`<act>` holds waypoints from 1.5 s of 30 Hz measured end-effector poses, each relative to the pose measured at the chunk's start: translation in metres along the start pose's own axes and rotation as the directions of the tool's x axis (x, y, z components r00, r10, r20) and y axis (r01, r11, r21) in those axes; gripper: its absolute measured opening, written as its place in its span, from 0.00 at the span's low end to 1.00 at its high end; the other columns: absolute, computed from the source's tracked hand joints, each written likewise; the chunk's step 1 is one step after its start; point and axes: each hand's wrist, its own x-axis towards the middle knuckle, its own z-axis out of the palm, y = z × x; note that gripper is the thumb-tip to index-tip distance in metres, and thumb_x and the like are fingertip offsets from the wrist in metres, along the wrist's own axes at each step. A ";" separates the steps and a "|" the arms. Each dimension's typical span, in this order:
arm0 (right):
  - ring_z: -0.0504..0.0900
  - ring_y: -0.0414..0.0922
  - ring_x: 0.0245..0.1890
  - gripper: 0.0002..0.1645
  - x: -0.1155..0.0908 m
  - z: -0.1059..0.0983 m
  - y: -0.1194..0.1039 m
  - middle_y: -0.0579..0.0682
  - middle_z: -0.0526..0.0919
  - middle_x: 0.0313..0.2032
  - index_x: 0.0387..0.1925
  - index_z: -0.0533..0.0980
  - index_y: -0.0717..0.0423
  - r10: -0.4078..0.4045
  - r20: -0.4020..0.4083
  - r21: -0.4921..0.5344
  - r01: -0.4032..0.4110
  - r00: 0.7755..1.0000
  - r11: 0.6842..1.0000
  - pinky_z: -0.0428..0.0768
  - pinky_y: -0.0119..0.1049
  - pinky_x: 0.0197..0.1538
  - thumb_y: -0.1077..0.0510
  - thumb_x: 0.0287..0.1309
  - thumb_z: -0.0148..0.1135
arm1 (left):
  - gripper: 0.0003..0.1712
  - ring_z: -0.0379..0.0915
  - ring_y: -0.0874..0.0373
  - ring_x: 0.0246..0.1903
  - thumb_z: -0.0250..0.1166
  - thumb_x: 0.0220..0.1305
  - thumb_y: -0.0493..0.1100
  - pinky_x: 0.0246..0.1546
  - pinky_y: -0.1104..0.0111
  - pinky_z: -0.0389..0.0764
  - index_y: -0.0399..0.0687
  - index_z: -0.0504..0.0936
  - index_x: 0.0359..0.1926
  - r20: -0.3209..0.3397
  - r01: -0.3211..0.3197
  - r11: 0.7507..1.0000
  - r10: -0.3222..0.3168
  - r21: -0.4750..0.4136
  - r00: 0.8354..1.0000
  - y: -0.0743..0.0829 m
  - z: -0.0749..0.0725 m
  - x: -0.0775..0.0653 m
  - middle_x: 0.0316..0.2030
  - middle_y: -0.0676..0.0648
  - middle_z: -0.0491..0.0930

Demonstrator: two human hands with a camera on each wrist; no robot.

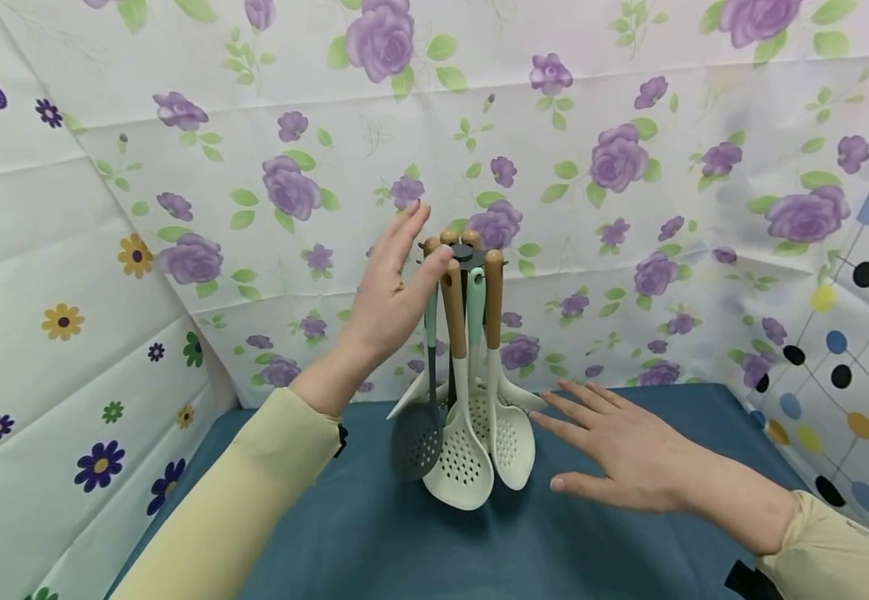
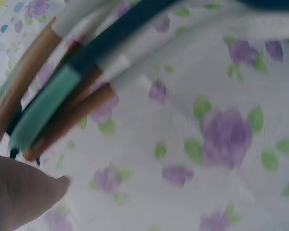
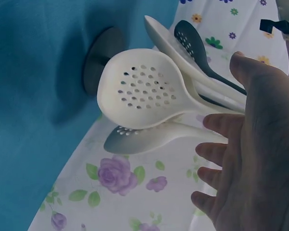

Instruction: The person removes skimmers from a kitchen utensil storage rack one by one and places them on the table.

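Observation:
A rotating-style utensil stand with a black top (image 1: 466, 252) and a dark round base (image 3: 102, 62) carries several hanging kitchen utensils. At its front hang a white skimmer (image 1: 461, 467), a dark grey skimmer (image 1: 415, 442) and a white slotted spoon (image 1: 514, 448), with wood-coloured or mint handles. My left hand (image 1: 389, 292) is raised beside the handle tops, fingers extended, thumb near the stand's top; in the left wrist view its thumb (image 2: 24, 192) appears below a mint handle (image 2: 45, 108). Low on the right, my right hand (image 1: 621, 454) spreads its fingers near the utensil heads, holding nothing.
The stand rests on a blue tablecloth (image 1: 344, 533). Behind it hangs a white cloth with purple roses (image 1: 614, 158). Flower-patterned cloth (image 1: 52, 375) borders the left side, dotted cloth (image 1: 846, 375) the right.

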 end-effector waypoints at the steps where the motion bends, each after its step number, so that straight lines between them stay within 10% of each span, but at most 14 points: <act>1: 0.43 0.55 0.80 0.50 0.000 -0.002 0.001 0.47 0.50 0.80 0.80 0.57 0.38 0.007 -0.012 -0.001 -0.007 1.000 1.000 0.51 0.61 0.76 0.20 0.67 0.40 | 0.33 0.46 0.56 0.77 0.55 0.79 0.53 0.73 0.49 0.58 0.52 0.63 0.79 -0.011 -0.081 0.995 0.081 0.051 0.997 0.001 -0.004 0.002 0.78 0.50 0.55; 4: 0.50 0.55 0.79 0.49 0.001 -0.006 0.003 0.48 0.55 0.79 0.80 0.59 0.42 0.023 -0.075 0.003 -0.023 0.997 1.000 0.58 0.62 0.74 0.21 0.68 0.43 | 0.23 0.60 0.54 0.72 0.53 0.81 0.45 0.70 0.56 0.65 0.42 0.77 0.69 0.028 -0.258 0.945 0.258 0.200 0.966 0.006 -0.016 0.007 0.70 0.47 0.71; 7: 0.63 0.54 0.74 0.45 0.006 -0.012 0.003 0.50 0.64 0.75 0.78 0.64 0.46 0.050 -0.177 0.033 -0.045 0.983 0.998 0.68 0.59 0.69 0.27 0.70 0.52 | 0.20 0.69 0.52 0.65 0.54 0.80 0.43 0.65 0.58 0.70 0.42 0.81 0.64 0.144 -0.324 0.903 0.293 0.284 0.945 0.014 -0.025 0.013 0.63 0.47 0.79; 14: 0.80 0.51 0.59 0.29 0.030 -0.035 -0.004 0.51 0.79 0.63 0.71 0.73 0.51 0.194 -0.358 0.318 -0.077 0.913 0.945 0.83 0.53 0.52 0.51 0.73 0.63 | 0.18 0.75 0.51 0.55 0.56 0.78 0.36 0.49 0.59 0.75 0.43 0.84 0.62 0.304 -0.346 0.872 0.245 0.345 0.921 0.024 -0.032 0.028 0.56 0.46 0.83; 26: 0.81 0.45 0.55 0.29 0.074 -0.068 -0.013 0.47 0.80 0.60 0.70 0.73 0.50 0.422 -0.343 0.700 -0.071 0.839 0.711 0.83 0.48 0.53 0.43 0.74 0.58 | 0.16 0.73 0.48 0.62 0.57 0.77 0.35 0.64 0.62 0.73 0.41 0.86 0.59 0.435 -0.379 0.807 0.171 0.453 0.884 0.026 -0.029 0.039 0.57 0.44 0.82; 45: 0.82 0.46 0.51 0.26 0.099 -0.073 -0.020 0.49 0.83 0.54 0.65 0.76 0.52 0.450 -0.332 0.827 0.025 0.829 0.562 0.81 0.47 0.54 0.48 0.70 0.66 | 0.21 0.70 0.49 0.65 0.50 0.79 0.31 0.67 0.61 0.71 0.43 0.83 0.63 0.441 -0.361 0.774 0.118 0.521 0.890 0.031 -0.024 0.032 0.61 0.45 0.80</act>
